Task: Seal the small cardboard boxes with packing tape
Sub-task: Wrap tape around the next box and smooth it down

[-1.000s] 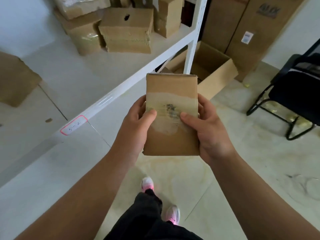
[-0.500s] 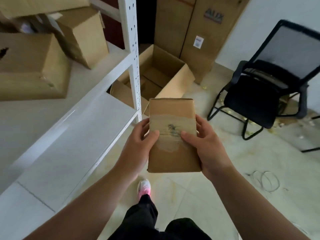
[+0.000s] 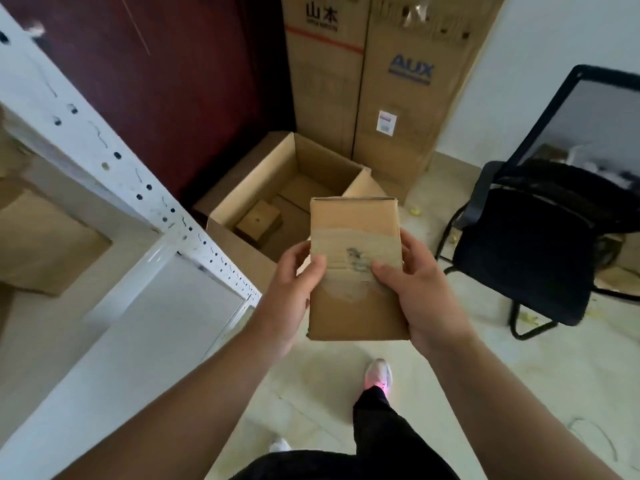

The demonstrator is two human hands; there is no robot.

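Small box (image 3: 355, 306) now carried off shelf (image 3: 162, 306) toward open carton (image 3: 277, 168) at 11 o'clock. Left hand (image 3: 294, 292) and right hand (image 3: 415, 296) clamp its sides; tape on, seems sealed, deposit next.

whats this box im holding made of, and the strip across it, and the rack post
Box: brown cardboard, matte, creased at the folded top edge. Strip: probably clear plastic tape, a paler glossy band with ragged edges. Rack post: likely metal painted white, with punched holes and scuffs.
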